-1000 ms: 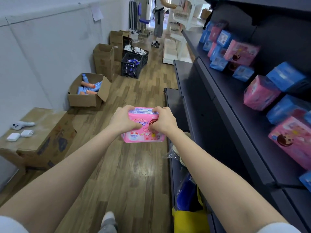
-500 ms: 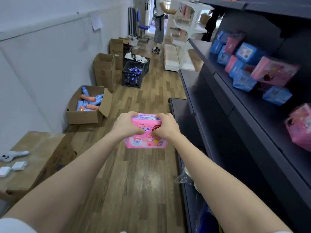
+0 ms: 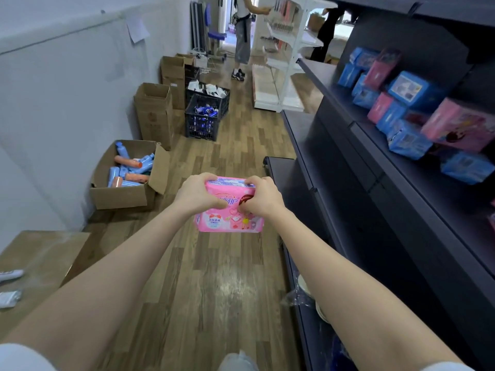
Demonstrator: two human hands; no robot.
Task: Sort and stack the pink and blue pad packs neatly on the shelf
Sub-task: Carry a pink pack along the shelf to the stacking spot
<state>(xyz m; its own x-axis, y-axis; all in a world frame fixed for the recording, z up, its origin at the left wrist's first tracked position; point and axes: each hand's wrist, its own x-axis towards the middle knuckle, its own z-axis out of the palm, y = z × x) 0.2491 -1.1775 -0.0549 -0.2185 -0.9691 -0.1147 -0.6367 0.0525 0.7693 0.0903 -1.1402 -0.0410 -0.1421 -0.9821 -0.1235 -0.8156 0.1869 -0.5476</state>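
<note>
Both hands hold one pink pad pack [image 3: 229, 222] out in front of me, above the wooden floor. My left hand [image 3: 197, 195] grips its upper left corner and my right hand [image 3: 263, 196] grips its upper right corner, fingers curled over the top edge. On the dark shelf [image 3: 417, 183] to my right lies a loose jumble of blue pad packs [image 3: 408, 141] and pink pad packs [image 3: 459, 128], tilted and overlapping, mixed by colour. The held pack is left of the shelf, apart from it.
An open cardboard box of bottles [image 3: 128, 175] stands by the left wall, with taller boxes [image 3: 155, 113] and a black crate of cans [image 3: 205, 116] behind it. A person [image 3: 242, 36] stands at a white rack far down the aisle. A cardboard box top [image 3: 40, 266] is at lower left.
My view has swung left and up along the aisle, so the shelf packs slid right in the frame. Both hands keep the same hold on the pink pack.
</note>
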